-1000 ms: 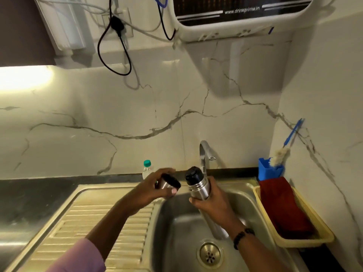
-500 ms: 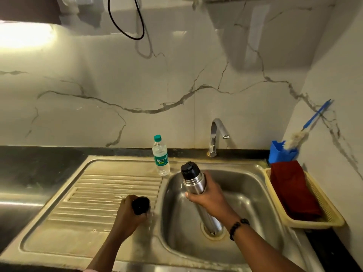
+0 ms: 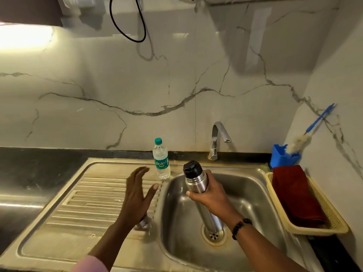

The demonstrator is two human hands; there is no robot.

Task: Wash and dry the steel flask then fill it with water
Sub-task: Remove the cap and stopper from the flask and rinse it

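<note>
Center-right of frame, I saw the flask (image 3: 196, 180): long brushed-steel body, shiny, black stopper on top, tilted with the top leaning left. Its base sat at the drain (image 3: 213, 234) inside the sink (image 3: 253, 195). My right hand (image 3: 211, 196) was wrapped around its upper body, gripping it. My left hand (image 3: 137, 195) was open, fingers spread, holding nothing, above the ribbed draining board (image 3: 88, 203). A small steel cup (image 3: 144, 222) stood on the board just under that wrist, partly hidden. A plastic water bottle (image 3: 161, 159) stood upright at the sink's back edge, left of the tap (image 3: 217, 138). A red cloth (image 3: 294, 193) lay in a yellow basket (image 3: 322, 228) at right.
</note>
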